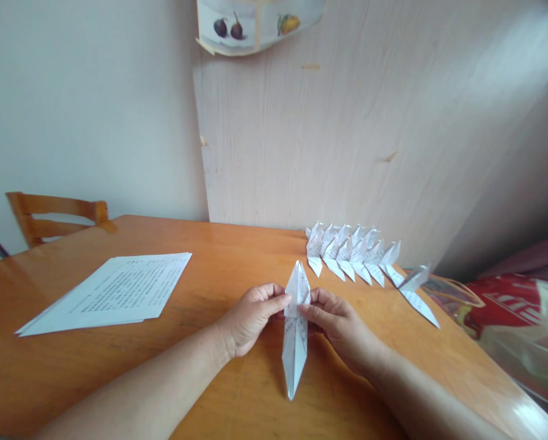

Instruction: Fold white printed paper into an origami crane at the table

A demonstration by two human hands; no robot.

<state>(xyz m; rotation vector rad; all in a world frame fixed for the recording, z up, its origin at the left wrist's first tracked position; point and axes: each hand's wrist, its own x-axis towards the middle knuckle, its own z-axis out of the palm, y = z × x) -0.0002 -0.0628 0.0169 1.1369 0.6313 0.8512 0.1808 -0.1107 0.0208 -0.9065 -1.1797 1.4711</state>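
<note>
A long, narrow piece of folded paper (295, 348) with pointed ends is held upright over the table's near middle, with print showing on parts of it. My left hand (258, 315) pinches its left edge between thumb and fingers, a little above its middle. On the opposite edge, at about the same height, my right hand (340, 324) grips it with the thumb in front; some of the fingers are hidden behind the paper. Several folded paper figures (345, 250) stand in rows at the back right, and one more paper figure (421, 296) sits apart, nearer the right edge.
Printed sheets (118, 290) lie stacked on the left of the wooden table (237, 250). A wooden chair (58, 214) stands beyond the far left edge. Red and white bags (507, 305) sit against the right edge. Behind the table rises a wall panel (265, 153).
</note>
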